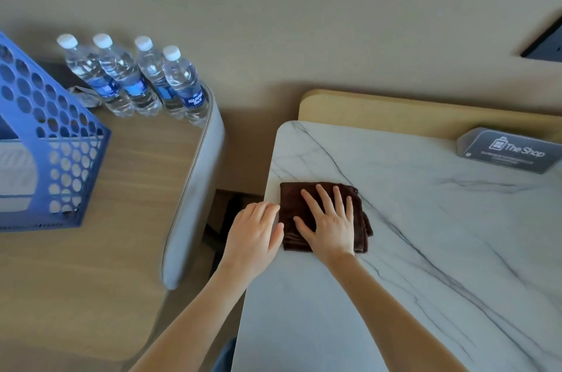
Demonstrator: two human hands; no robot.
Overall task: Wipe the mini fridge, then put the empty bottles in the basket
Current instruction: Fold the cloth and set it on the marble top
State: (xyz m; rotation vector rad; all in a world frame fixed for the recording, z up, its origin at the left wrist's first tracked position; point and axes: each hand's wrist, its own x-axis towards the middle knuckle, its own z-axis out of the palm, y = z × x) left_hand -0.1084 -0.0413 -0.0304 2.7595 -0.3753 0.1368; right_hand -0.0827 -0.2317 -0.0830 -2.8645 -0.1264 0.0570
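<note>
Our brown cloth (292, 201) lies folded on the marble top (410, 219), likely the fridge's. Our right hand (330, 224) presses it flat, fingers spread, ready to wipe. Our left hand (254, 233) curls at its edge, grip unclear. Four bottles (137, 83) stand on the table (127, 189) near the basket (60, 140).

Soft, even light is filling the room, bright enough but never harsh. The marble surface (425, 235) is picking up a cool, greyish sheen toward its near end, with no hard glare. The hands are casting only faint, fuzzy shadows. The right hand (330, 219) is showing sharp, while the left hand (255, 232) is smearing slightly at the fingers. The bottles (133, 80) are catching small white glints. Toward the edges the wide lens is bending straight lines, and the blue basket (60, 159) is stretching and softening at the left. The small print on the sign (511, 149) is blurring past reading. The gap beside the marble's left edge is sinking into deep shadow.
</note>
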